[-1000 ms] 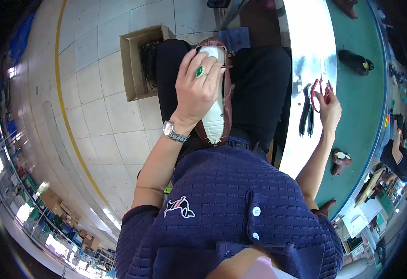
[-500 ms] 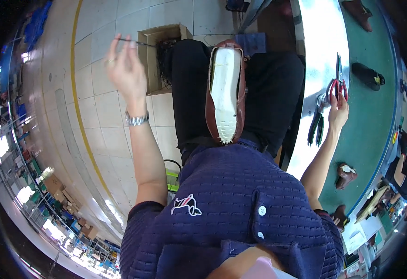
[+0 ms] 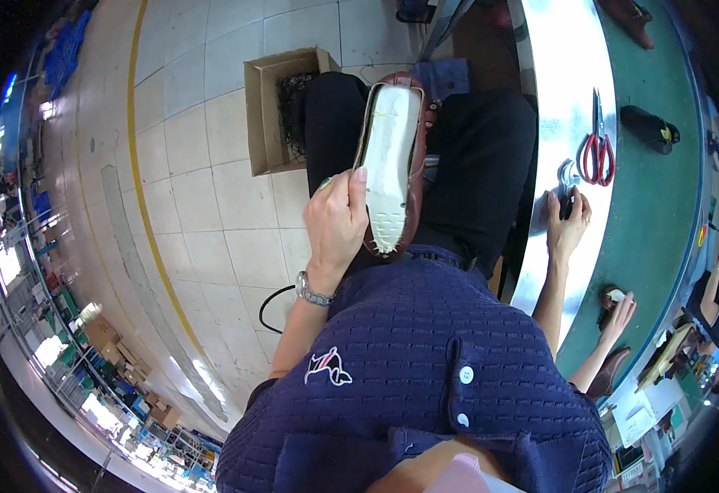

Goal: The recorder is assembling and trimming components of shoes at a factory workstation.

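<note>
A brown leather shoe (image 3: 392, 164) without an outsole lies bottom up across my lap, its white underside showing and its pleated, spiky end toward me. My left hand (image 3: 339, 218) grips its left side, thumb on the white underside and fingers around the edge. On the shiny metal bench at right, my right hand (image 3: 569, 226) is closed around the dark handles of metal-headed pincers (image 3: 569, 172), which it partly hides. Just beyond lie red-handled scissors (image 3: 597, 141), apart from my fingers.
Beside my left knee stands a cardboard box (image 3: 259, 123) holding dark scraps. Right of the metal bench (image 3: 569, 49) runs a green belt (image 3: 663, 197) with a black shoe (image 3: 649, 131) and brown shoes. Another person's hand (image 3: 620, 316) touches one brown shoe there.
My left hand has come down from beside the box to the shoe; the thin dark strip it held is gone from it. My right hand has left the scissors and closed on the pincers.
</note>
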`<move>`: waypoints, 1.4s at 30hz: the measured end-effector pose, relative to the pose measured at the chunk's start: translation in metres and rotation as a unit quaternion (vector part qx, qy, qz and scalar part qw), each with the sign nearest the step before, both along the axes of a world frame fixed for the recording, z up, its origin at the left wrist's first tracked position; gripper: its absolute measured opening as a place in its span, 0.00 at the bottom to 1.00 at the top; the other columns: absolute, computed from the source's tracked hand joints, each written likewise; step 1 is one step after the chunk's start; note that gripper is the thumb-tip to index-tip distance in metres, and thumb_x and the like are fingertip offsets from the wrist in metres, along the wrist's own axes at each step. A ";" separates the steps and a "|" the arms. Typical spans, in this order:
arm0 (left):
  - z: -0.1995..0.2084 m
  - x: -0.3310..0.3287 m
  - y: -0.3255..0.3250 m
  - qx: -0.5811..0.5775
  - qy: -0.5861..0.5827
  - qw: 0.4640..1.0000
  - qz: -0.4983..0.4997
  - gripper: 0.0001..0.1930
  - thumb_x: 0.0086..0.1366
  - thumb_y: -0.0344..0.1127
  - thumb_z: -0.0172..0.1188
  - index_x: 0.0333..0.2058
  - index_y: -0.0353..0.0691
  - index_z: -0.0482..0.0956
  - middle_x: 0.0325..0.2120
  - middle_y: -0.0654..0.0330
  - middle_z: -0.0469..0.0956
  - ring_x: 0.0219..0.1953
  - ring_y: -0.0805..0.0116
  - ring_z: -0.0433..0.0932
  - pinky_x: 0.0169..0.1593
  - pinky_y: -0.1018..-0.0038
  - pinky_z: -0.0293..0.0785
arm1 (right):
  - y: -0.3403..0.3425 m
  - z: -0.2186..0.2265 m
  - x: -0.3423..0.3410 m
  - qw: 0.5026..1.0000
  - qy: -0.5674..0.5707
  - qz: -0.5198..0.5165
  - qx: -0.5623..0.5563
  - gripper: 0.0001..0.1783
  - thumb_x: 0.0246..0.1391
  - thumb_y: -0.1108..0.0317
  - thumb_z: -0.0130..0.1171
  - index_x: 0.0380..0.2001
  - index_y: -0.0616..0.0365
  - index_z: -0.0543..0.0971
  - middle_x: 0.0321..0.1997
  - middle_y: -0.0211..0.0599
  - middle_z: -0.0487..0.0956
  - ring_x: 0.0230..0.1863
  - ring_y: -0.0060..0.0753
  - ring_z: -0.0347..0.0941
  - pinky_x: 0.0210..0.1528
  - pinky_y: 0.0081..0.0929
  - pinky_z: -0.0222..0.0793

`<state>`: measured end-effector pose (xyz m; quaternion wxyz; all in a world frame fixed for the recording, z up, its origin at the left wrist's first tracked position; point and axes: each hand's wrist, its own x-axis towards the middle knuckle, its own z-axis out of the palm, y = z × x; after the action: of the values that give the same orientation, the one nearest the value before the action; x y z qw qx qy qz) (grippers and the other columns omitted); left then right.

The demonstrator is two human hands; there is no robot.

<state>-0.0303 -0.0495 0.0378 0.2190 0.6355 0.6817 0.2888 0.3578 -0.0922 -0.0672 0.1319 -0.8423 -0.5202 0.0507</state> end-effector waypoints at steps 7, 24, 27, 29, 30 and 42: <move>-0.023 0.000 -0.008 -0.069 -0.180 0.981 -0.036 0.18 0.69 0.39 0.54 0.23 0.32 0.71 0.14 0.52 0.66 0.16 0.63 0.65 0.22 0.70 0.60 | 0.001 -0.004 0.000 0.999 -0.034 -0.025 -0.004 0.25 0.60 0.54 0.55 0.57 0.53 0.73 0.51 0.51 0.72 0.54 0.51 0.68 0.54 0.44 0.66; -0.015 0.086 0.218 -0.029 -0.038 0.901 -0.432 0.18 0.64 0.46 0.57 0.42 0.36 0.82 0.30 0.47 0.81 0.34 0.51 0.79 0.41 0.60 0.74 | 0.045 0.119 -0.029 0.704 0.690 -0.169 0.021 0.41 0.58 0.79 0.52 0.71 0.58 0.46 0.40 0.42 0.78 0.39 0.29 0.74 0.46 0.25 0.72; -0.017 0.101 0.201 0.053 0.013 0.928 -0.368 0.14 0.67 0.41 0.53 0.32 0.36 0.79 0.26 0.46 0.78 0.30 0.48 0.78 0.35 0.59 0.72 | 0.076 0.148 -0.040 0.787 0.605 -0.070 -0.105 0.41 0.57 0.81 0.51 0.71 0.54 0.47 0.41 0.42 0.80 0.44 0.29 0.75 0.51 0.26 0.70; -0.015 0.103 0.199 0.072 0.009 0.951 -0.299 0.14 0.68 0.42 0.52 0.29 0.37 0.77 0.21 0.47 0.76 0.26 0.48 0.77 0.32 0.56 0.70 | 0.098 0.163 -0.050 0.817 0.553 0.063 -0.149 0.40 0.57 0.79 0.51 0.71 0.55 0.48 0.46 0.43 0.80 0.49 0.32 0.76 0.56 0.31 0.66; -0.020 0.100 0.204 0.083 0.019 0.958 -0.276 0.15 0.67 0.43 0.53 0.29 0.38 0.78 0.20 0.47 0.76 0.24 0.48 0.76 0.30 0.57 0.69 | 0.108 0.164 -0.053 0.829 0.519 0.094 -0.186 0.39 0.58 0.77 0.51 0.70 0.55 0.49 0.49 0.42 0.80 0.52 0.32 0.75 0.60 0.35 0.62; 0.007 0.093 0.129 0.025 0.056 0.962 -0.266 0.61 0.39 0.28 0.76 0.65 0.23 0.41 0.48 0.35 0.71 0.56 0.41 0.68 0.60 0.61 0.64 | 0.203 0.202 -0.097 0.815 0.315 0.294 -0.387 0.38 0.60 0.74 0.51 0.71 0.54 0.48 0.38 0.36 0.75 0.34 0.23 0.70 0.43 0.26 0.71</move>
<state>0.0630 0.0796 0.0449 0.2333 0.8143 0.4918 0.2014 0.2612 0.1113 0.1348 -0.0696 -0.5683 -0.6109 0.5468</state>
